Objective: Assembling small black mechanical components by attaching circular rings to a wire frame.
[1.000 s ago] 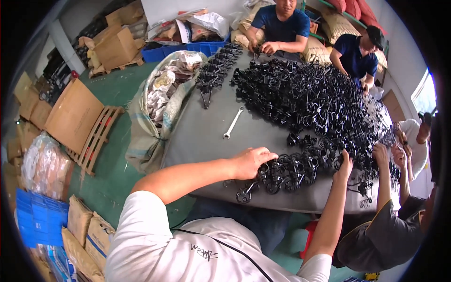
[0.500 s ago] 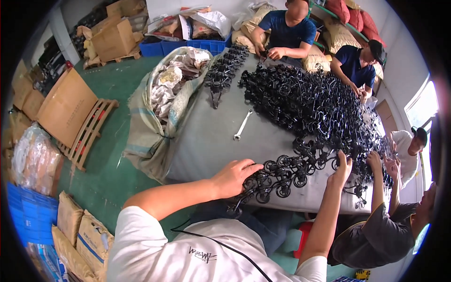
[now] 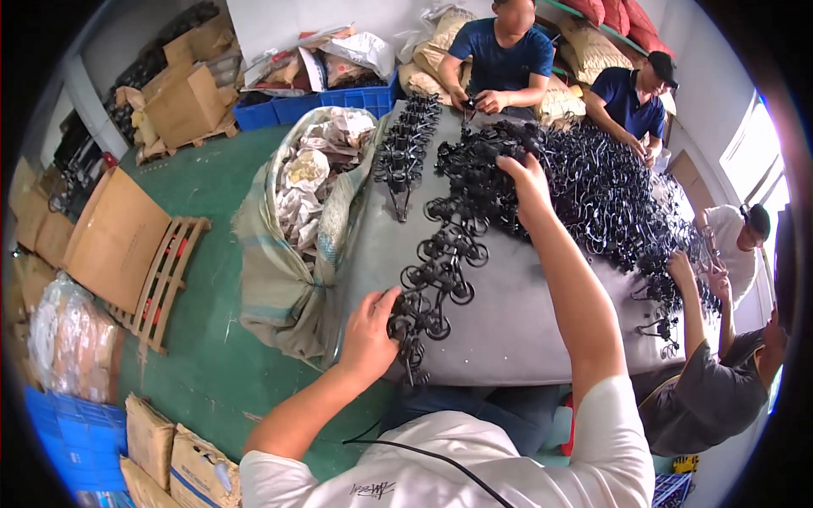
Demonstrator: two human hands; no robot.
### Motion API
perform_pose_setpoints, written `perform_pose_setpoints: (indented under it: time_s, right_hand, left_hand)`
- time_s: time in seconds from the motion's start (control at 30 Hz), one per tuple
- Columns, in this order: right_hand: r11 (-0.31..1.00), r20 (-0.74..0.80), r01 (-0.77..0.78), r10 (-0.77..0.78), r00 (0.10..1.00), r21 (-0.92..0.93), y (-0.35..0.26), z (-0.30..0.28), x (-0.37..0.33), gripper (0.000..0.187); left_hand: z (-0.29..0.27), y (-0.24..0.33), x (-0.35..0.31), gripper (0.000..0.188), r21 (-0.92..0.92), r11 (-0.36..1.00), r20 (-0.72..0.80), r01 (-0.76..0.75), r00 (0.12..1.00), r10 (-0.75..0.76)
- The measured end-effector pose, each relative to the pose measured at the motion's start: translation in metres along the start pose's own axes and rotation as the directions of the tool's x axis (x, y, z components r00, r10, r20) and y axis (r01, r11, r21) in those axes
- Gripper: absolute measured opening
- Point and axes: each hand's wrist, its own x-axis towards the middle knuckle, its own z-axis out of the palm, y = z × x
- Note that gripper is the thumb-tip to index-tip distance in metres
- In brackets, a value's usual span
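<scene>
A long strand of black looped parts (image 3: 447, 254) runs over the grey table from near to far. My left hand (image 3: 371, 339) is closed on its near end, by the table's front edge. Stretched far out, my right hand (image 3: 527, 182) grips the strand's far end, where it meets a big heap of black looped parts (image 3: 584, 195). Its fingertips are partly lost among the black pieces. Left of the strand, a separate row of similar black parts (image 3: 405, 148) lies along the table's far left side.
An open woven sack (image 3: 279, 288) of crumpled paper stands against the table's left side. Two co-workers (image 3: 500, 59) (image 3: 631, 102) handle parts across the table; others (image 3: 711, 398) work on the right. Cartons and a wooden pallet (image 3: 174, 279) stand on the green floor.
My right hand has swung far forward and left with the strand's end, turning the strand lengthwise. My left hand has shifted left and nearer. The wrench seen before no longer shows.
</scene>
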Motion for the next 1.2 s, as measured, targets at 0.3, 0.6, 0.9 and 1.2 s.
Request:
perform_pose_setpoints:
  time_s: [0.3, 0.6, 0.9, 1.2]
  right_hand:
    - [0.984, 0.167, -0.17, 0.177, 0.97, -0.059, 0.071, 0.054, 0.101, 0.028]
    - [0.774, -0.133, -0.299, 0.273, 0.953, -0.558, 0.147, 0.022, 0.19, 0.059]
    - [0.501, -0.257, -0.271, 0.098, 0.961, -0.822, 0.1, 0.058, 0.128, 0.062]
    - [0.584, -0.33, -0.348, 0.142, 0.933, -0.733, 0.1, 0.014, 0.117, 0.06]
  left_hand:
    - [0.009, -0.014, 0.052, 0.08, 0.118, 0.977, 0.077, 0.178, 0.979, -0.188]
    - [0.034, -0.002, 0.064, 0.08, 0.112, 0.972, 0.127, 0.206, 0.967, -0.219]
    - [0.036, 0.006, 0.064, 0.084, 0.127, 0.982, 0.106, 0.142, 0.982, -0.156]
    - [0.034, 0.002, 0.058, 0.085, 0.109, 0.993, 0.125, 0.036, 0.991, -0.049]
